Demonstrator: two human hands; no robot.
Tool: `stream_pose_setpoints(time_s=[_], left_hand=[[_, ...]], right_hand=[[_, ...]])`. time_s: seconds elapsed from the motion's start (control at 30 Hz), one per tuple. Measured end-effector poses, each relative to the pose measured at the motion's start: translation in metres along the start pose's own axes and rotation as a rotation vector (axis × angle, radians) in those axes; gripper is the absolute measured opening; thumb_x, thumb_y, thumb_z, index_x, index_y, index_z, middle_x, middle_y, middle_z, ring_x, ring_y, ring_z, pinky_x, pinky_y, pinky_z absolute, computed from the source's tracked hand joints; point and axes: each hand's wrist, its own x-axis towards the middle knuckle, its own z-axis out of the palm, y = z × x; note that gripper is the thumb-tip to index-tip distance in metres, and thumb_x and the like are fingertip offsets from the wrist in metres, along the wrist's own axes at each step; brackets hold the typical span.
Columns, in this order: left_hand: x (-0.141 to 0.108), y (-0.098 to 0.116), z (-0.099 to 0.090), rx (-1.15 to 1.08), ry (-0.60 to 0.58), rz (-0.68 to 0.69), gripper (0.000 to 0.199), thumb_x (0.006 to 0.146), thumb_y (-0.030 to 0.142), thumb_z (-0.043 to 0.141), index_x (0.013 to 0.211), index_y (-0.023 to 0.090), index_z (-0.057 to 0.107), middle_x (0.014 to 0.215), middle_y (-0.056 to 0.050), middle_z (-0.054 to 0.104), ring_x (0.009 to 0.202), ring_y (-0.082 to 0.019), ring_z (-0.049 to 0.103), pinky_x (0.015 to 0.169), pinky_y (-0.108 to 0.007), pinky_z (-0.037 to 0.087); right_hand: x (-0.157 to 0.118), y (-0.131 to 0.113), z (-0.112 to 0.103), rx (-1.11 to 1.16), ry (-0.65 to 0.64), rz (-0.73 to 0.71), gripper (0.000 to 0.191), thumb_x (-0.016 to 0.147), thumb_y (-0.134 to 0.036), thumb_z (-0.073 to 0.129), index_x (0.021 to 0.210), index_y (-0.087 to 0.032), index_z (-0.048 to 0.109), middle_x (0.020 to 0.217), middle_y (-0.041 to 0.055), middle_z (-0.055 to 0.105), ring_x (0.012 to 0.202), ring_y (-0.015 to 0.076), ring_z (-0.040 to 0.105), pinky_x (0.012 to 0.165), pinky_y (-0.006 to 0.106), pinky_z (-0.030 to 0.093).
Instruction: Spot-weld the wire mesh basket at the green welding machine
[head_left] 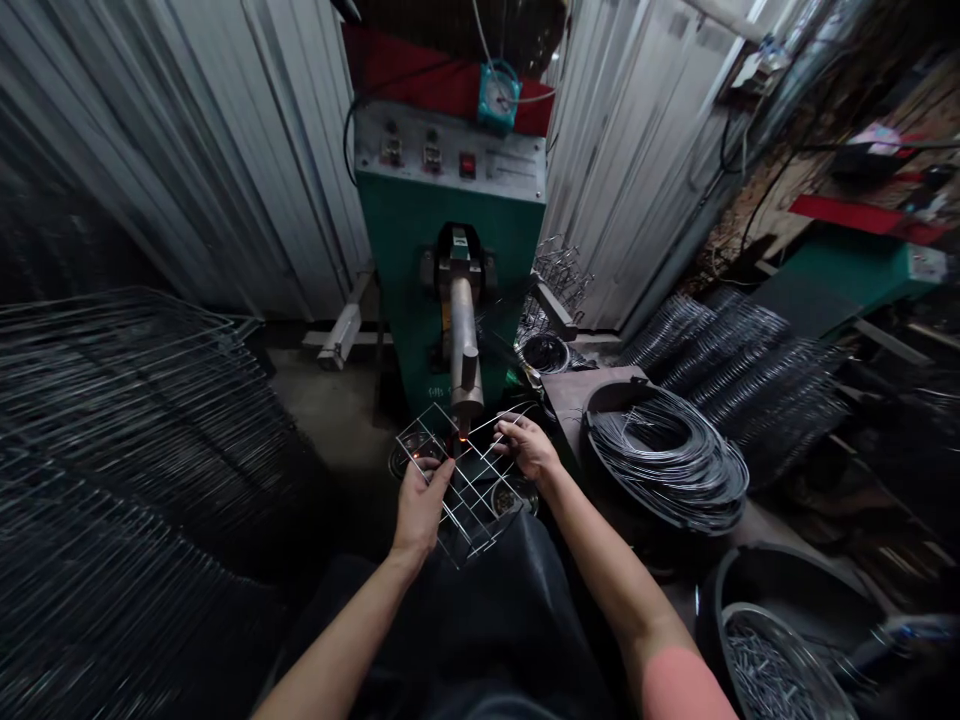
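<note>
My left hand (421, 505) and my right hand (529, 445) both grip a small welded wire grid (469, 500) held flat in front of me. Its far edge lies under the lower electrode tip (466, 395) of a green spot welding machine (442, 250). An orange spark glows at the contact point (459, 438), close to my left thumb. My right fingers wrap the loose wire ends on the grid's right side. Round metal dishes (514, 495) sit below the grid, partly hidden by it.
Large stacks of wire mesh (112, 400) fill the left side, with more (739, 370) at the right. A coil of dark wire (667, 460) lies on a low bench to my right. A black tub (780, 620) holding cut wire stands at lower right.
</note>
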Motion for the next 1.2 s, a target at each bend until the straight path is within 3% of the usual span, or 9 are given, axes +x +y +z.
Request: stream_pose_setpoints(time_s=[0.17, 0.5, 0.67, 0.9, 1.2], left_hand=[[0.003, 0.001, -0.001, 0.068, -0.01, 0.068, 0.038, 0.06, 0.043, 0.07, 0.079, 0.017, 0.05, 0.064, 0.005, 0.05, 0.061, -0.008, 0.045, 0.061, -0.023, 0.035], [0.0, 0.006, 0.001, -0.011, -0.022, 0.004, 0.043, 0.056, 0.044, 0.072, 0.079, 0.017, 0.047, 0.06, 0.006, 0.049, 0.057, -0.008, 0.045, 0.057, -0.022, 0.034], [-0.001, 0.002, -0.001, -0.021, -0.026, 0.013, 0.038, 0.062, 0.042, 0.07, 0.08, 0.018, 0.047, 0.06, 0.007, 0.046, 0.055, -0.006, 0.041, 0.056, -0.02, 0.032], [0.003, -0.003, -0.004, 0.075, -0.003, 0.147, 0.032, 0.066, 0.04, 0.068, 0.079, 0.018, 0.048, 0.066, 0.005, 0.045, 0.06, -0.008, 0.041, 0.059, -0.021, 0.034], [-0.004, -0.005, -0.005, -0.001, 0.14, 0.158, 0.031, 0.067, 0.039, 0.068, 0.076, 0.018, 0.047, 0.068, 0.006, 0.043, 0.061, -0.007, 0.04, 0.06, -0.02, 0.033]], right_hand=[[0.001, 0.001, 0.0, -0.015, 0.046, 0.04, 0.021, 0.063, -0.01, 0.071, 0.078, -0.014, 0.058, 0.064, -0.0001, 0.058, 0.055, 0.0112, 0.056, 0.047, 0.021, 0.053], [-0.002, -0.005, 0.004, -0.032, 0.086, 0.025, 0.019, 0.061, -0.01, 0.073, 0.074, -0.013, 0.058, 0.061, 0.0001, 0.058, 0.053, 0.0106, 0.054, 0.047, 0.021, 0.052], [-0.002, -0.002, 0.0, -0.018, 0.063, 0.017, 0.03, 0.056, -0.017, 0.078, 0.08, -0.013, 0.06, 0.063, -0.0004, 0.058, 0.057, 0.0115, 0.056, 0.05, 0.023, 0.053], [0.012, -0.004, -0.004, -0.059, -0.028, -0.011, 0.038, 0.052, -0.026, 0.081, 0.083, -0.014, 0.062, 0.066, -0.0005, 0.058, 0.057, 0.01, 0.055, 0.05, 0.02, 0.05], [0.016, 0.0, 0.004, -0.06, -0.11, -0.02, 0.041, 0.055, -0.029, 0.081, 0.088, -0.014, 0.062, 0.065, -0.002, 0.056, 0.053, 0.0074, 0.052, 0.045, 0.016, 0.047]])
